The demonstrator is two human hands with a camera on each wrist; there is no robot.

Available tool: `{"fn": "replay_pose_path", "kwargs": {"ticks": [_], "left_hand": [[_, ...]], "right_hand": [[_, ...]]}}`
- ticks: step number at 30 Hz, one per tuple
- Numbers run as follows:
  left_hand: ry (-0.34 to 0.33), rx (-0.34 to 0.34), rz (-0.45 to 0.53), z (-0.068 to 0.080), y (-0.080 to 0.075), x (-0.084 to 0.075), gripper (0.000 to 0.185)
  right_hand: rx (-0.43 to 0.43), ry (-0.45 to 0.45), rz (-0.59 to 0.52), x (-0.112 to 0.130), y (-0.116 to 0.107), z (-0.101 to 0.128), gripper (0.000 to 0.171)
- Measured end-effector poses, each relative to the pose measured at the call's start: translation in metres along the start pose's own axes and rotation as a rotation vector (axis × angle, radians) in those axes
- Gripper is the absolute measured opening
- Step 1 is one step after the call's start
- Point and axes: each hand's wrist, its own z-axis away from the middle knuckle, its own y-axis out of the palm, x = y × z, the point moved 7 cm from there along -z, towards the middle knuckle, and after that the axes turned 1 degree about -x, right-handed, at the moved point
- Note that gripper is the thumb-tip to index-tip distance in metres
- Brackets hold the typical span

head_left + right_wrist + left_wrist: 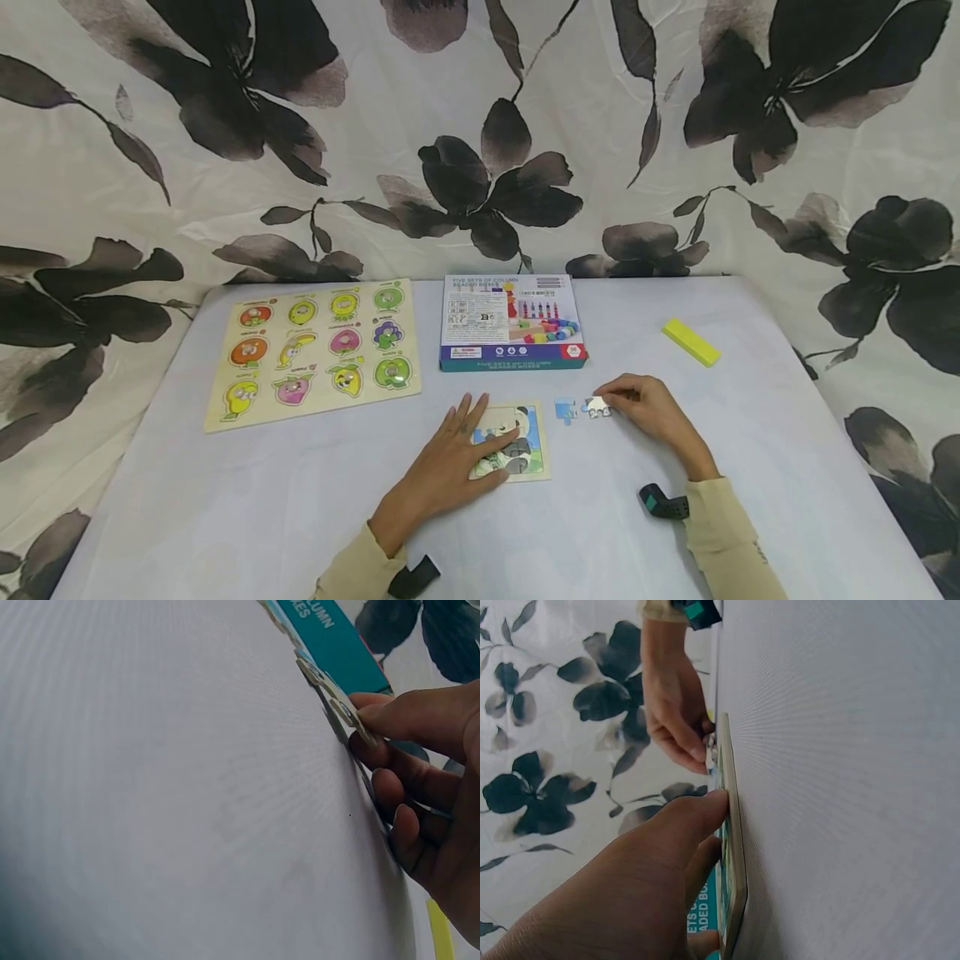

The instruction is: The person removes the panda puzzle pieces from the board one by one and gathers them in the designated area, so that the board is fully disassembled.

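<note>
A small square jigsaw board (534, 454) with a partly built animal picture lies on the white table (225, 500). My left hand (480, 425) lies flat on it with straight, spread fingers; the left wrist view shows those fingers (697, 814) on the board's edge (733, 847). Just right of the board lie two loose pieces: a blue one (566, 409) and a pale one (597, 407). My right hand (611, 398) pinches the pale piece (351, 714) with curled fingers (390, 712), one edge tilted off the table. That same hand (676, 712) appears in the left wrist view.
A teal toy box (512, 321) lies flat behind the board, also seen close to the piece (337, 645). A wooden fruit peg puzzle (315, 350) sits at the back left. A yellow block (691, 342) lies back right. A flowered curtain (480, 125) hangs behind the table.
</note>
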Motion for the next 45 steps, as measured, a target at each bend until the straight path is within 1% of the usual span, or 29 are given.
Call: {"fn": "replay_pose_path", "kwargs": {"ticks": [6,11,14,19,23,26,29,31,34,38,45], "left_hand": [[-0.001,0.005,0.004,0.001,0.001,-0.001,0.052],[0.001,0.007,0.000,0.000,0.002,0.000,0.052],[0.005,0.000,-0.003,-0.001,0.003,0.000,0.052],[0.005,-0.006,0.011,0.000,0.005,-0.001,0.051],[0.001,0.011,0.027,-0.001,0.005,-0.003,0.050],[0.001,0.037,0.023,-0.002,0.005,-0.006,0.051],[0.007,0.054,0.004,-0.003,0.005,-0.008,0.052],[0.013,0.057,-0.014,-0.003,0.005,-0.008,0.053],[0.022,0.055,-0.033,-0.003,0.005,-0.008,0.053],[0.025,0.048,-0.046,-0.002,0.005,-0.005,0.053],[0.016,0.039,-0.037,-0.002,0.003,-0.001,0.053]], "right_hand": [[-0.019,-0.024,0.025,0.000,0.000,0.001,0.015],[-0.048,-0.015,0.023,0.000,-0.002,0.000,0.016],[-0.070,-0.029,0.012,0.004,-0.002,-0.001,0.016],[-0.127,-0.094,-0.001,0.021,0.002,-0.004,0.015],[-0.145,-0.163,0.006,0.042,0.015,-0.009,0.015],[-0.100,-0.225,0.032,0.059,0.031,-0.011,0.016],[-0.010,-0.276,0.058,0.073,0.050,-0.013,0.016],[0.051,-0.299,0.072,0.079,0.061,-0.014,0.016],[0.116,-0.322,0.082,0.085,0.074,-0.016,0.016],[0.144,-0.327,0.090,0.088,0.081,-0.018,0.016],[0.150,-0.340,0.144,0.088,0.087,-0.019,0.015]]}}
